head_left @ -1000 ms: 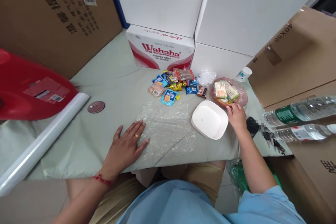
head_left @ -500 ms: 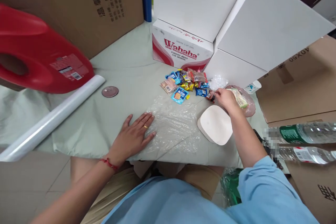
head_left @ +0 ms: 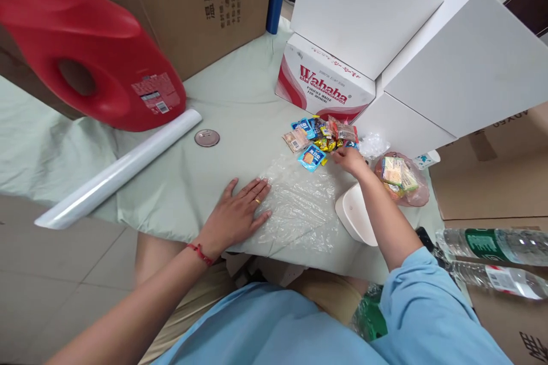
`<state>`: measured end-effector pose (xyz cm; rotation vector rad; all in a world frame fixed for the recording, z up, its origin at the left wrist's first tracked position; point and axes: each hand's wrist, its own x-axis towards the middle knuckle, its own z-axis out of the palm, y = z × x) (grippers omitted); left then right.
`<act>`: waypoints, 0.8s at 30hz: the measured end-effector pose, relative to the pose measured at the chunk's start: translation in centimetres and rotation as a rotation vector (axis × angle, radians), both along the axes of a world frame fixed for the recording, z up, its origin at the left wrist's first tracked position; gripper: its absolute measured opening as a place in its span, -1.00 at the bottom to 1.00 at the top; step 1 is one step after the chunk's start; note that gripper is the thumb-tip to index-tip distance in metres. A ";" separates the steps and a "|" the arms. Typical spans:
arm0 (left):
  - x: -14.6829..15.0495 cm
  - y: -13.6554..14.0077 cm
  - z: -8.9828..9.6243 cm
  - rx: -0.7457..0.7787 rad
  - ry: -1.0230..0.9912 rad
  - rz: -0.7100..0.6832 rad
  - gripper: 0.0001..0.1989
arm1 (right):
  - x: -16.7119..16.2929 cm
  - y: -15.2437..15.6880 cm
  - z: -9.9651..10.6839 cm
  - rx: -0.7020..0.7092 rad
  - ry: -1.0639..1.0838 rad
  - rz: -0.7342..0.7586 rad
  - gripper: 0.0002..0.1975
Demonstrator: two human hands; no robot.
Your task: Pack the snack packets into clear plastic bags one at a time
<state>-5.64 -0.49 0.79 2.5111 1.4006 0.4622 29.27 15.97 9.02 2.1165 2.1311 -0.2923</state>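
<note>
My left hand [head_left: 240,214] lies flat with its fingers apart on the pale green cloth [head_left: 171,182], fingertips on the edge of a crinkled clear plastic sheet [head_left: 299,202]. My right hand [head_left: 350,161] is at the right end of a pile of small snack packets [head_left: 327,132], fingers bent and pinched together. What they grip, if anything, is hidden. A light blue packet [head_left: 312,157] lies just left of those fingers. Below the right forearm, and partly covered by it, stands a white rounded container [head_left: 353,214].
A pink dish [head_left: 417,194] with wrapped snacks sits right of my forearm, near a crumpled clear bag [head_left: 374,145]. White boxes [head_left: 406,108] and a Wahaha carton [head_left: 321,82] stand behind. Leftward are a round badge [head_left: 207,137], a plastic roll [head_left: 124,168] and a red jug [head_left: 115,68].
My right hand has moved left along the front of the snack pile, now covering the packets at its right end. My left hand stays flat. The whole view has shifted slightly.
</note>
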 end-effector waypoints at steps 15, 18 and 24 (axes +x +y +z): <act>-0.2 -0.4 -0.4 0.002 -0.007 0.006 -0.36 | -1.0 -1.3 -2.1 -0.032 -0.046 -0.114 -0.64; -0.8 -0.9 -1.0 0.000 -0.022 0.026 -0.33 | 1.1 -2.3 -1.6 -0.041 -0.079 -0.130 -0.71; -1.7 -1.7 -1.0 -0.002 -0.004 0.028 -0.30 | 1.7 -1.3 0.2 0.284 -0.066 -0.092 -0.55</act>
